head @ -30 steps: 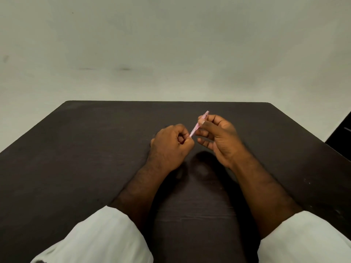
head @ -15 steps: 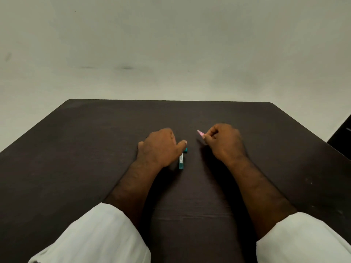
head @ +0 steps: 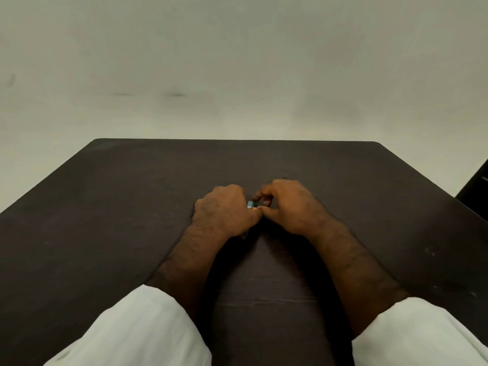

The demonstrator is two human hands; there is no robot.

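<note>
Both hands rest close together on the middle of the dark table (head: 111, 233). My left hand (head: 224, 210) has its fingers curled over a small teal piece (head: 250, 204); only the piece's end shows, past the knuckles. My right hand (head: 287, 207) lies just to the right, its forefinger and thumb pinched together at that teal end. The thin pink stick is hidden inside the right hand's curled fingers.
The dark table's far edge (head: 237, 140) lies beyond the hands, with a pale floor behind it. A dark object (head: 475, 191) stands off the table's right side. White sleeves (head: 148, 328) cover both forearms at the bottom of the view.
My left hand has closed over the teal piece that lay on the table. My right hand moved left with the pink stick until its fingertips met the teal piece.
</note>
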